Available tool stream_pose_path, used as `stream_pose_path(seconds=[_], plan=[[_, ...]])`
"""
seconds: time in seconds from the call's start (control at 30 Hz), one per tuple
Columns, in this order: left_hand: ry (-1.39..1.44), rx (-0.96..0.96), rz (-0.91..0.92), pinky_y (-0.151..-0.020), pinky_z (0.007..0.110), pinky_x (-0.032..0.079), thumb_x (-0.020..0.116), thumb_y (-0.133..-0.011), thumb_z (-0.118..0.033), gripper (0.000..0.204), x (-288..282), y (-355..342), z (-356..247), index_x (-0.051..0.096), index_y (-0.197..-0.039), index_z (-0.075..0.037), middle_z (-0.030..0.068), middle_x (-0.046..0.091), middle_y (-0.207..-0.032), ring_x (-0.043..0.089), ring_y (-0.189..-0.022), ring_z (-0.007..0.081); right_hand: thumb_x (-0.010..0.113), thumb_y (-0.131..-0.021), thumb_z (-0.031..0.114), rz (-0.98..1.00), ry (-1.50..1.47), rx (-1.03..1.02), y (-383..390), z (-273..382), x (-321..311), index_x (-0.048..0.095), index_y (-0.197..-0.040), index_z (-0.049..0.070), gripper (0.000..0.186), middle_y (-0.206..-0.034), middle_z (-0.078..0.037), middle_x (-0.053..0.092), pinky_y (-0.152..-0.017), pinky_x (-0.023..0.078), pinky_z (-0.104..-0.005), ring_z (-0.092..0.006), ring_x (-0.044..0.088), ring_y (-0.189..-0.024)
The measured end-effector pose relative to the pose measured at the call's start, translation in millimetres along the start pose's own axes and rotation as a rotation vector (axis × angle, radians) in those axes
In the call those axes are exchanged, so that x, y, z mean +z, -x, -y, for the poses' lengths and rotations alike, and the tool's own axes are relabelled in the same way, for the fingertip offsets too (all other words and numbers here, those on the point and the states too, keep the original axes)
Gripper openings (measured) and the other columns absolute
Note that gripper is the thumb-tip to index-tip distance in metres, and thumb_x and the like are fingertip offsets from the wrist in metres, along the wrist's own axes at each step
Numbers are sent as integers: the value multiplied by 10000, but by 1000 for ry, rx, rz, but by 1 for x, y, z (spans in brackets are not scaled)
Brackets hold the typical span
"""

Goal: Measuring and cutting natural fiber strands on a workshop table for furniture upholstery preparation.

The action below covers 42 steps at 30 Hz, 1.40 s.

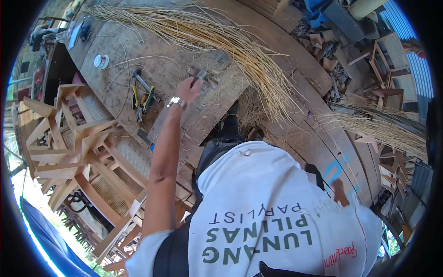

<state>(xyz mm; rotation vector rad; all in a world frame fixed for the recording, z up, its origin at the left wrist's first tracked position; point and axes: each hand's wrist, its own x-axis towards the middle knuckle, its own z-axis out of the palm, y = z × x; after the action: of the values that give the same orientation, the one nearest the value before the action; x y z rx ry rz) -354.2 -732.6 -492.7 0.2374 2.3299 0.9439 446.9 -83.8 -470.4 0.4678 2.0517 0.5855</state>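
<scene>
My left hand [188,91], with a silver watch at the wrist, is stretched over the wooden work board [210,111]. Its fingers are closed around a small object [201,74] with a greyish end, too small to name. Fine straw-coloured shavings [226,76] lie just beyond those fingers. To the left of this hand are a hammer [144,81] and pliers [148,99] with yellow and green handles. My right hand [339,188] hangs low beside my right side, away from the board; its fingers are not clear.
A long bundle of rattan strands [212,37] lies across the far side of the work surface. A white tub [101,62] stands at the left. Wooden chair frames [87,143] with woven cane panels crowd the left side. Another strand bundle [378,127] lies at right.
</scene>
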Motion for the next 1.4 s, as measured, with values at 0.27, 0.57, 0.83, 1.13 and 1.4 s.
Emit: stream_pose_path(seconds=[0.27,0.57,0.83,1.13,1.4], plan=[[-218,460,-240,-632,334,492,698,-739,-255,370,-52,4,-64,595,-1076,-145,78,666,-877,636,-732,283,496,-796,96,110,-677,375,58,108,-101,487,-1144,-58,380,-1069,-251,605,-856,491,-405,-373,593,-1007],[-411,556,-57,-690,380,518,646,-750,-92,604,-56,-21,-63,477,-1303,-267,37,674,-1014,645,-830,297,490,-887,222,-237,-1110,230,-7,257,-331,568,-891,43,196,-847,-218,618,-691,442,-521,-429,586,-825],[-554,612,-35,-655,443,496,591,-797,-76,480,-49,-28,-67,488,-1242,-221,131,655,-835,628,-766,341,493,-904,229,-401,-1139,340,-17,222,-384,581,-926,38,212,-840,-199,625,-632,458,-444,-388,609,-736],[-207,541,-487,-590,325,468,623,-854,-179,151,0,50,-135,608,-934,-52,81,609,-679,629,-664,233,546,-921,239,-628,-2291,609,6,153,-365,578,-899,100,144,-594,51,383,-464,318,-224,-44,357,-502],[214,390,275,-421,303,405,568,-900,-322,339,167,115,-310,648,-776,-16,74,621,-586,515,-443,107,524,-898,118,-539,-2574,-151,-11,163,-511,550,-1117,76,225,-698,3,510,-514,377,-205,-72,488,-601]])
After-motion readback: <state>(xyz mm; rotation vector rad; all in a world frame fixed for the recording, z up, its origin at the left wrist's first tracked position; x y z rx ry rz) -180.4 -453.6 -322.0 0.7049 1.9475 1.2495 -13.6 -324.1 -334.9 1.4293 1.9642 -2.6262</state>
